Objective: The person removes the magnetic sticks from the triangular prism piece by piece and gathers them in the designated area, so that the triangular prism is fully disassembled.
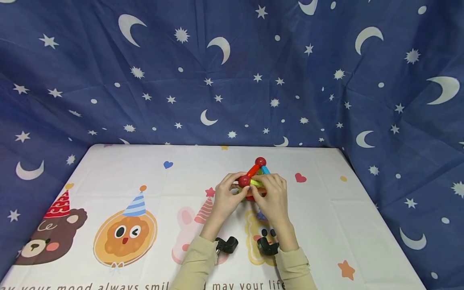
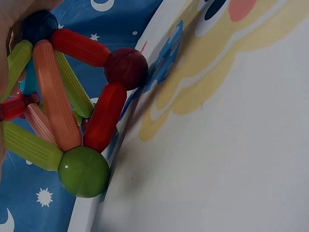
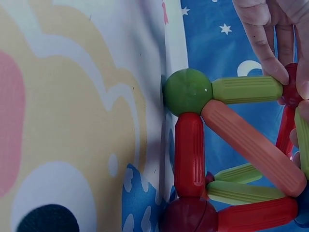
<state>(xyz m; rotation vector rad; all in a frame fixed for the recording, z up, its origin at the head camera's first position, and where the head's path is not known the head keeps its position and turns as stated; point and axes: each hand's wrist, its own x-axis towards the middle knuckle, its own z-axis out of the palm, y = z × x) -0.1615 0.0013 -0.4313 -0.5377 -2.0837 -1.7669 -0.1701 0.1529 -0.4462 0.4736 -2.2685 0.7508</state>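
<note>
The colourful plastic rod-and-ball frame (image 1: 253, 179) sits mid-desk (image 1: 362, 225), cradled between both hands: left hand (image 1: 226, 199) and right hand (image 1: 272, 199) each have fingers (image 3: 263, 53) curled onto it from opposite sides.

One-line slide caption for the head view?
Left hand and right hand grip a colourful plastic rod-and-ball structure on a cartoon-printed white tablecloth.

Green ball (image 3: 187, 92) among rods (image 3: 189, 153), fingers (image 3: 263, 41) on one.
</note>
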